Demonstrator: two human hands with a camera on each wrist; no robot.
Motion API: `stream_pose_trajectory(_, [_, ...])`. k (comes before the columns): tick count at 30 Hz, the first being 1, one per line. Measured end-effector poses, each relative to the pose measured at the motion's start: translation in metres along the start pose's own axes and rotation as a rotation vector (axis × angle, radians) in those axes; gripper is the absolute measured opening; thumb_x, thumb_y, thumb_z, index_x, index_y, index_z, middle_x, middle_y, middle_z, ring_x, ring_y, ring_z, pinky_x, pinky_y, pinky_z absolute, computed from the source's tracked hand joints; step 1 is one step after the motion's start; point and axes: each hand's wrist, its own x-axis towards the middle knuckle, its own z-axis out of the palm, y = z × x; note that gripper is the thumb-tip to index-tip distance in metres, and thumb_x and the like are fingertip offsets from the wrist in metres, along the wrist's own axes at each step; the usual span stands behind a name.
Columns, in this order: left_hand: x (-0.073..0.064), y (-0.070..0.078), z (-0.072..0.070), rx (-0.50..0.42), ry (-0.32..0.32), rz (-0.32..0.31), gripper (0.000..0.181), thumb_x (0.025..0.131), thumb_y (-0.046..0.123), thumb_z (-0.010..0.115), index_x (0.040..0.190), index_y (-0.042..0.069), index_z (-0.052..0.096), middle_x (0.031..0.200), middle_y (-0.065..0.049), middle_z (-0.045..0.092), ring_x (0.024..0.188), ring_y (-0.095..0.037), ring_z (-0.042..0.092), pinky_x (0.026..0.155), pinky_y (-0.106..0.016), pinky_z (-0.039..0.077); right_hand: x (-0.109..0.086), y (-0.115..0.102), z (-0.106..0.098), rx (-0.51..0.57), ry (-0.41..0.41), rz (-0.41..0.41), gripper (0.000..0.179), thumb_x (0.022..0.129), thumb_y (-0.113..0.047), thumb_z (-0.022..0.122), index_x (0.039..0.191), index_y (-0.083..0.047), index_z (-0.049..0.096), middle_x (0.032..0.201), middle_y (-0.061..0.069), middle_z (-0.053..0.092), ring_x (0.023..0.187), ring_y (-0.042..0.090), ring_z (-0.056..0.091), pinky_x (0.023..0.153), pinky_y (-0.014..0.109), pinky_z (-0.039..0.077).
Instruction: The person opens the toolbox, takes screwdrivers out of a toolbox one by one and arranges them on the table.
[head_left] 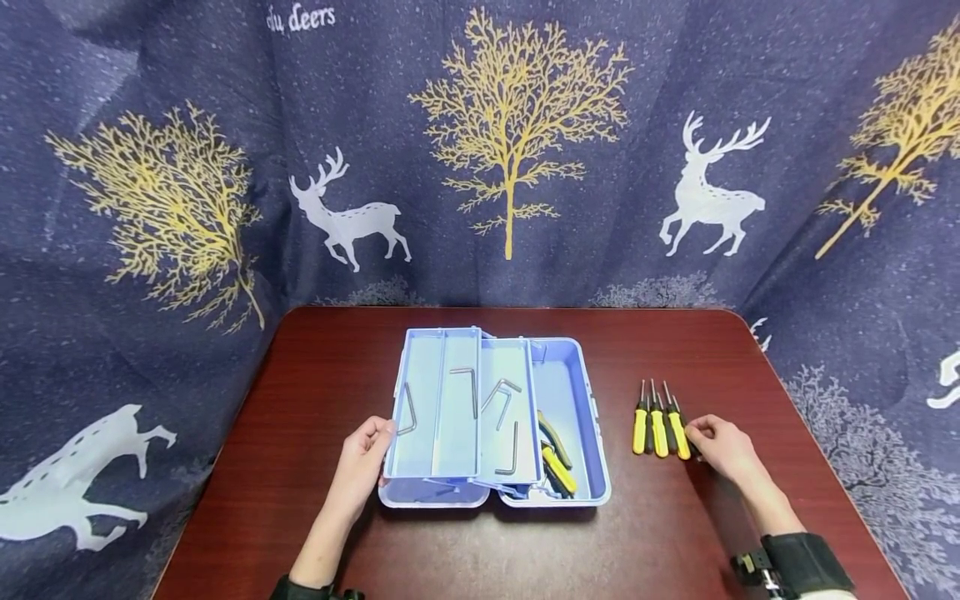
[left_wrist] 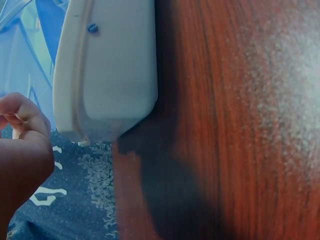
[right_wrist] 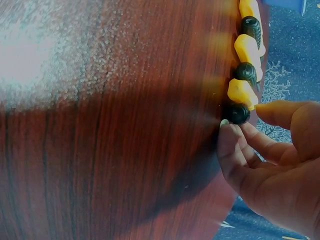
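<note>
A light blue toolbox [head_left: 592,417] stands on the table with its cantilever trays spread out to the left. My left hand [head_left: 365,454] grips the left edge of the upper tray [head_left: 423,358], thumb on top; in the left wrist view that hand [left_wrist: 25,135] shows beside the toolbox's pale side. Several screwdrivers with yellow and black handles lie in a row to the right, among them a yellow screwdriver [head_left: 640,429]. At the row's right end, my right hand [head_left: 723,446] pinches a black screwdriver [right_wrist: 238,114] by its handle, thumb and fingertips on either side.
Several hex keys, one of them an L-shaped hex key [head_left: 474,392], lie in the trays. Pliers with yellow and black handles [head_left: 558,471] sit in the box's deep right compartment. The brown wooden table [head_left: 637,542] ends at a dark blue curtain [head_left: 360,108] with deer and trees.
</note>
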Motion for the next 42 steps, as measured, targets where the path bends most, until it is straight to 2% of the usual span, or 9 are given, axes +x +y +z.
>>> stream_pose_trajectory(9, [0.000, 0.001, 0.001, 0.007, 0.008, 0.010, 0.027, 0.109, 0.014, 0.053, 0.098, -0.010, 0.055, 0.063, 0.000, 0.057, 0.046, -0.009, 0.046, 0.040, -0.020, 0.035, 0.001, 0.001, -0.001, -0.010, 0.009, -0.012, 0.034, 0.106, -0.019, 0.055, 0.115, 0.013, 0.061, 0.092, 0.022, 0.073, 0.068, 0.020, 0.067, 0.064, 0.035, 0.052])
stream_pose_trajectory(14, [0.002, 0.003, 0.001, 0.019, 0.017, 0.037, 0.025, 0.109, 0.014, 0.053, 0.097, -0.008, 0.056, 0.062, 0.000, 0.057, 0.045, -0.009, 0.045, 0.039, -0.019, 0.035, 0.000, -0.005, -0.002, -0.061, 0.146, -0.066, 0.029, 0.103, -0.018, 0.058, 0.110, 0.009, 0.065, 0.095, 0.025, 0.072, 0.083, 0.037, 0.070, 0.072, 0.046, 0.054])
stream_pose_trajectory(17, [0.003, 0.005, 0.000, 0.025, 0.025, 0.032, 0.025, 0.109, 0.015, 0.053, 0.097, -0.007, 0.056, 0.063, 0.001, 0.057, 0.045, -0.009, 0.045, 0.039, -0.018, 0.036, -0.002, -0.021, -0.007, -0.046, 0.218, -0.120, 0.026, 0.101, -0.017, 0.060, 0.109, 0.007, 0.067, 0.097, 0.024, 0.072, 0.091, 0.042, 0.070, 0.074, 0.048, 0.056])
stream_pose_trajectory(22, [0.004, 0.007, -0.001, 0.021, 0.032, 0.012, 0.026, 0.109, 0.015, 0.053, 0.098, -0.009, 0.055, 0.062, 0.001, 0.055, 0.045, -0.009, 0.044, 0.040, -0.019, 0.035, -0.006, -0.066, -0.021, -0.013, 0.234, -0.233, 0.021, 0.100, -0.014, 0.064, 0.111, 0.002, 0.070, 0.096, 0.018, 0.074, 0.086, 0.034, 0.072, 0.070, 0.039, 0.056])
stream_pose_trajectory(28, [0.006, 0.010, -0.001, 0.020, 0.012, 0.040, 0.027, 0.109, 0.013, 0.052, 0.100, -0.012, 0.055, 0.062, 0.001, 0.055, 0.044, -0.009, 0.043, 0.039, -0.019, 0.035, -0.020, -0.127, -0.032, 0.002, 0.142, -0.454, 0.009, 0.098, -0.011, 0.071, 0.106, -0.008, 0.073, 0.083, -0.002, 0.070, 0.070, 0.006, 0.059, 0.060, 0.027, 0.048])
stream_pose_trajectory(31, [0.007, 0.011, -0.001, 0.015, 0.005, 0.043, 0.027, 0.109, 0.012, 0.051, 0.101, -0.014, 0.054, 0.062, 0.001, 0.055, 0.044, -0.010, 0.043, 0.039, -0.019, 0.036, -0.027, -0.157, -0.036, -0.003, 0.063, -0.558, 0.010, 0.096, -0.009, 0.074, 0.104, -0.014, 0.074, 0.083, -0.010, 0.067, 0.070, 0.003, 0.056, 0.062, 0.025, 0.049])
stream_pose_trajectory(33, [0.009, 0.013, -0.002, 0.017, 0.004, 0.042, 0.026, 0.109, 0.012, 0.051, 0.102, -0.014, 0.055, 0.062, 0.000, 0.055, 0.044, -0.010, 0.044, 0.039, -0.019, 0.036, -0.028, -0.175, -0.035, -0.010, 0.001, -0.584, 0.011, 0.096, -0.009, 0.074, 0.104, -0.016, 0.075, 0.085, -0.010, 0.068, 0.072, 0.005, 0.058, 0.064, 0.025, 0.051])
stream_pose_trajectory(38, [0.015, 0.018, -0.004, 0.018, 0.012, 0.046, 0.025, 0.109, 0.011, 0.051, 0.103, -0.013, 0.055, 0.064, 0.000, 0.057, 0.045, -0.010, 0.044, 0.039, -0.019, 0.036, -0.013, -0.206, -0.013, -0.115, -0.128, -0.694, 0.006, 0.097, -0.008, 0.072, 0.100, -0.012, 0.076, 0.084, -0.007, 0.068, 0.072, 0.005, 0.056, 0.065, 0.026, 0.051])
stream_pose_trajectory(42, [0.018, 0.019, -0.006, 0.020, 0.013, 0.037, 0.025, 0.109, 0.011, 0.051, 0.103, -0.013, 0.055, 0.065, -0.001, 0.058, 0.045, -0.011, 0.045, 0.039, -0.019, 0.036, 0.003, -0.216, 0.011, -0.223, -0.239, -0.824, 0.009, 0.095, -0.003, 0.071, 0.091, -0.010, 0.073, 0.078, -0.007, 0.064, 0.070, 0.003, 0.053, 0.063, 0.024, 0.049])
